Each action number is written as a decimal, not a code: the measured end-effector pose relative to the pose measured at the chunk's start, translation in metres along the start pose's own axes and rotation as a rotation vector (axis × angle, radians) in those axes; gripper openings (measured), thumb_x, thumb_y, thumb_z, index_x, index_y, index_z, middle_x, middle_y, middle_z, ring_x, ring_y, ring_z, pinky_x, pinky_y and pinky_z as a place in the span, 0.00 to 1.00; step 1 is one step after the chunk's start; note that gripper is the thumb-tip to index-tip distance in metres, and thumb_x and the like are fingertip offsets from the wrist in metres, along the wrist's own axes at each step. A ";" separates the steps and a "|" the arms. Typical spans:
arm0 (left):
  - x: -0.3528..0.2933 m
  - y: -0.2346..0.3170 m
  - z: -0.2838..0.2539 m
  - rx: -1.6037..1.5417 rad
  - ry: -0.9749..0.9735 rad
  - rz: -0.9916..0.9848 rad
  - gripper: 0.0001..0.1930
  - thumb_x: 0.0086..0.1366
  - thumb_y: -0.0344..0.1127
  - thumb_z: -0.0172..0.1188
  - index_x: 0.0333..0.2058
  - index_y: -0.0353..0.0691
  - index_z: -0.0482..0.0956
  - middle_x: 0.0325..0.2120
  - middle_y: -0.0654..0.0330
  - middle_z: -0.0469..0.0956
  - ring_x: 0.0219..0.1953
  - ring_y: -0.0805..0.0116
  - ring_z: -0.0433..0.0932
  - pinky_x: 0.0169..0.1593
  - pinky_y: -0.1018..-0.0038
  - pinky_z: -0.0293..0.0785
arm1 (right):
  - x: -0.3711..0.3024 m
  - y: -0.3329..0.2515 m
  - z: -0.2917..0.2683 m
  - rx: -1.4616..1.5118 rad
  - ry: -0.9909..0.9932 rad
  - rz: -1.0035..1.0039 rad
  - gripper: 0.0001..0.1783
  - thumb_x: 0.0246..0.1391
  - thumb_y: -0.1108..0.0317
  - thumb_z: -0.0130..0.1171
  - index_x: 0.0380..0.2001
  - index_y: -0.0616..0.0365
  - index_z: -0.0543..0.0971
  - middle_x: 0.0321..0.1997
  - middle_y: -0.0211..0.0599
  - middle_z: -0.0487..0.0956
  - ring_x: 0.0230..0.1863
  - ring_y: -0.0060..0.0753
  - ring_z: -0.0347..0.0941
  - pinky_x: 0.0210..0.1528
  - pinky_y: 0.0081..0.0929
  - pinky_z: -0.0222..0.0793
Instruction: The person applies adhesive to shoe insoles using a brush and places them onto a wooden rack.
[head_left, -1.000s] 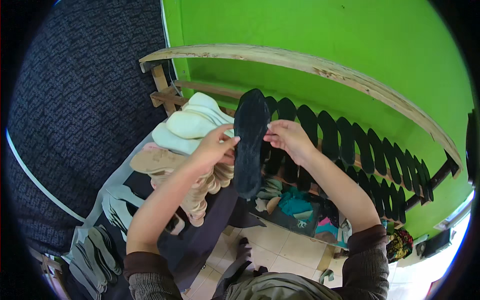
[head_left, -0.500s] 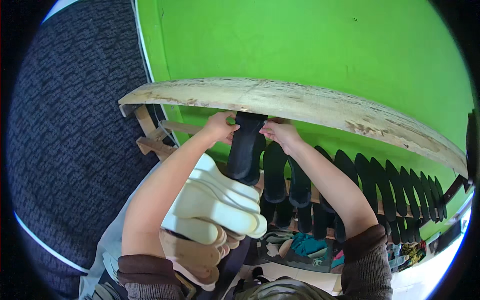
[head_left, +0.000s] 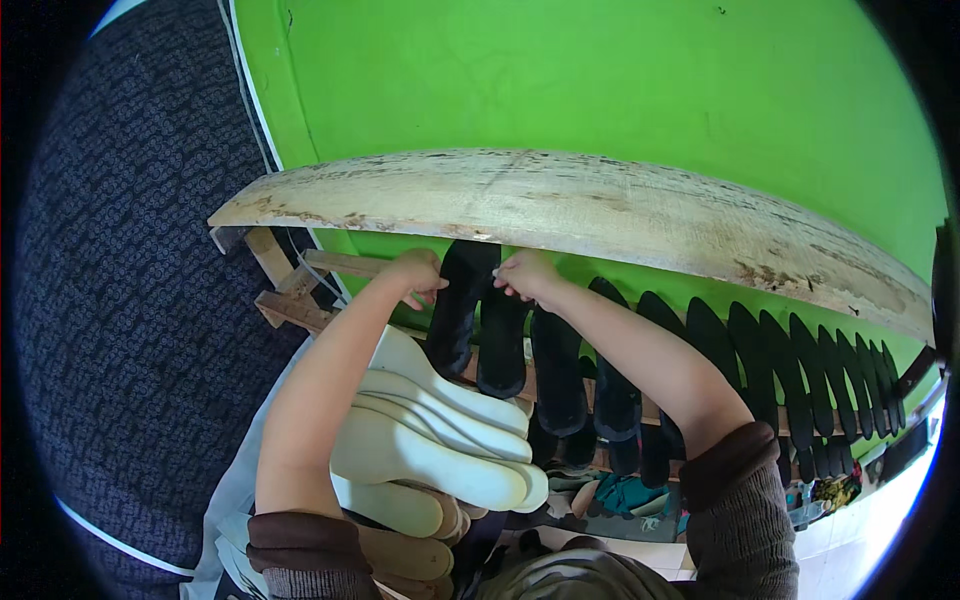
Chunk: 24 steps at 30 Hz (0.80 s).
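Finding flat, black, foot-shaped, fabric-looking insole (head_left: 461, 312) hanging near-vertical lengthwise between bare left hand (head_left: 418, 275) and bare right hand (head_left: 527, 277), set apart, equally near; cannot tell whether gripping.

Two bare hands, one left hand (head_left: 415, 277) and one right hand (head_left: 526, 276), with two forearms and two rolled brown cuffs (head_left: 305, 538). About fourteen black insoles (head_left: 457, 320) stand in an upper row; the narrow ones at the right end crowd together, so the count there is approximate. A lower row of black insoles (head_left: 655, 457) shows at least eight, partly hidden by overlap. At least five white insoles (head_left: 430, 460) lie in one pile, with at least two tan insoles (head_left: 405, 552) under them. One broad wooden plank (head_left: 560, 200), two thinner wooden rails (head_left: 345, 264), one green wall (head_left: 560, 80), one dark patterned cloth (head_left: 130, 300).
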<state>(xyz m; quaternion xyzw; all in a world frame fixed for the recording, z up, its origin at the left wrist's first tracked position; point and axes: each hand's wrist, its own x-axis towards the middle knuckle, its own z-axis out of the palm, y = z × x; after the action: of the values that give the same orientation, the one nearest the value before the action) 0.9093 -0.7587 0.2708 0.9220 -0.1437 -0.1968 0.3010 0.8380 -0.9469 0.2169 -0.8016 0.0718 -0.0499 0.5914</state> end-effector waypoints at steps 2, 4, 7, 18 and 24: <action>0.001 -0.003 0.000 0.442 -0.052 0.034 0.12 0.59 0.42 0.61 0.30 0.38 0.79 0.26 0.60 0.81 0.25 0.70 0.80 0.30 0.65 0.76 | 0.001 0.001 0.002 -0.249 -0.071 0.038 0.09 0.50 0.64 0.58 0.25 0.59 0.80 0.24 0.31 0.80 0.19 0.19 0.71 0.19 0.19 0.64; 0.012 -0.014 0.003 0.490 -0.046 0.061 0.12 0.59 0.42 0.60 0.28 0.38 0.80 0.26 0.61 0.81 0.25 0.71 0.79 0.31 0.67 0.76 | 0.003 0.001 0.009 -0.300 -0.062 0.024 0.10 0.48 0.64 0.60 0.22 0.60 0.80 0.22 0.31 0.80 0.17 0.20 0.70 0.19 0.20 0.65; 0.018 -0.022 0.007 0.582 -0.063 0.063 0.12 0.60 0.43 0.60 0.27 0.39 0.81 0.25 0.63 0.81 0.25 0.72 0.79 0.33 0.71 0.75 | 0.005 0.001 0.013 -0.412 -0.043 -0.032 0.10 0.45 0.64 0.61 0.20 0.59 0.81 0.20 0.30 0.81 0.17 0.22 0.71 0.21 0.23 0.67; 0.030 -0.028 0.016 0.524 -0.145 -0.059 0.15 0.61 0.41 0.59 0.26 0.34 0.83 0.27 0.61 0.82 0.24 0.72 0.79 0.31 0.73 0.75 | 0.001 0.006 0.014 -0.653 0.039 -0.144 0.09 0.44 0.60 0.62 0.26 0.51 0.84 0.24 0.29 0.82 0.29 0.29 0.79 0.36 0.30 0.73; 0.012 -0.015 0.011 0.645 -0.201 -0.085 0.17 0.61 0.46 0.57 0.26 0.37 0.83 0.27 0.58 0.82 0.30 0.66 0.80 0.38 0.67 0.76 | -0.030 -0.008 0.015 -0.865 0.149 -0.341 0.07 0.45 0.63 0.59 0.26 0.52 0.80 0.25 0.33 0.81 0.30 0.39 0.78 0.35 0.36 0.73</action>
<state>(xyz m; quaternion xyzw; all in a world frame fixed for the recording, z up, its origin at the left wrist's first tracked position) 0.9168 -0.7572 0.2498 0.9509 -0.1889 -0.2433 -0.0301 0.8116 -0.9256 0.2200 -0.9691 -0.0047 -0.1692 0.1796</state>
